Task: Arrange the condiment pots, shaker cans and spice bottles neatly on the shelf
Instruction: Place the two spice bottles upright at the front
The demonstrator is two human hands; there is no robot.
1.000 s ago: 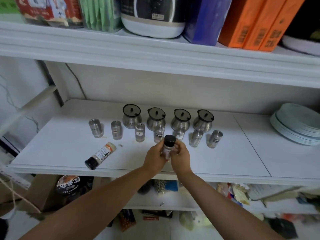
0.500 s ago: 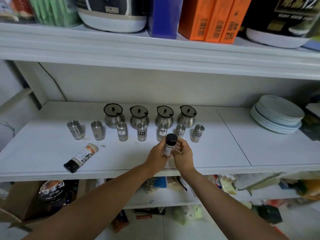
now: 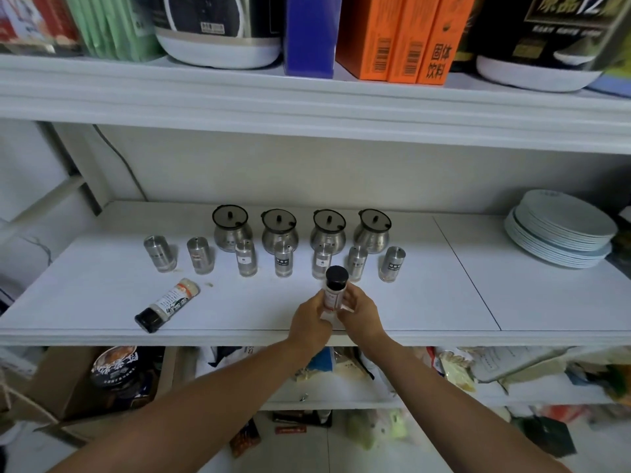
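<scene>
An upright spice bottle point(image 3: 335, 289) with a black cap is held over the front of the white shelf point(image 3: 426, 295). My left hand point(image 3: 310, 322) grips it from the left and my right hand point(image 3: 362, 315) grips it from the right. Behind it stands a row of several steel shaker cans point(image 3: 283, 259), and behind those several round steel condiment pots point(image 3: 279, 230) with dark lids. A second black-capped spice bottle point(image 3: 167, 305) lies on its side at the front left of the shelf.
A stack of pale plates point(image 3: 560, 230) sits at the shelf's right end. The shelf above carries boxes point(image 3: 396, 35) and rice cookers point(image 3: 218, 29). Bags, a cardboard box and clutter fill the lower shelf point(image 3: 341, 387).
The camera view has shifted to the right and slightly closer. Both hands keep hold of the upright bottle at about the same spot on the shelf.
</scene>
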